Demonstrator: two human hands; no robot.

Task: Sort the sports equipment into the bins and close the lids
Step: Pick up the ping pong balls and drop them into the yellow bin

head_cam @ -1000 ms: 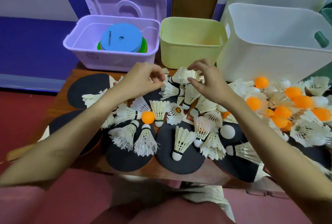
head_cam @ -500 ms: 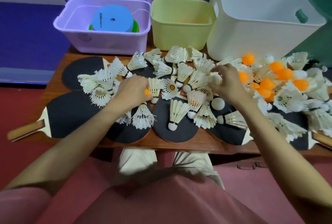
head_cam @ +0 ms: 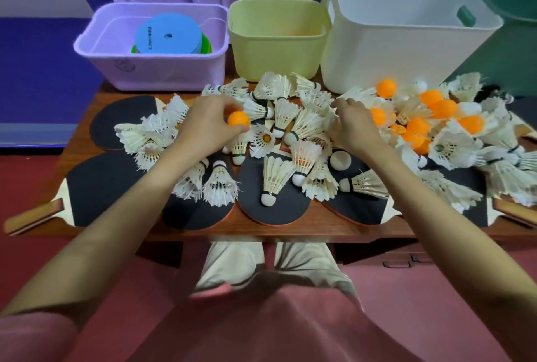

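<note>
Shuttlecocks [head_cam: 273, 178] heaped over paddles [head_cam: 273, 210]

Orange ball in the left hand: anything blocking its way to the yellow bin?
Nothing visible. The left hand pinches the orange ball above the shuttlecocks; the yellow bin behind them is open, its lid off.

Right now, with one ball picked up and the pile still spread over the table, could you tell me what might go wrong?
The left hand pinches the orange ball only at its fingertips; it could slip and roll away. The right hand digs into the shuttlecocks; it might crush feathers or nudge the loose orange balls nearby. The shuttlecocks near the front edge of the table could be swept off by a forearm.
</note>
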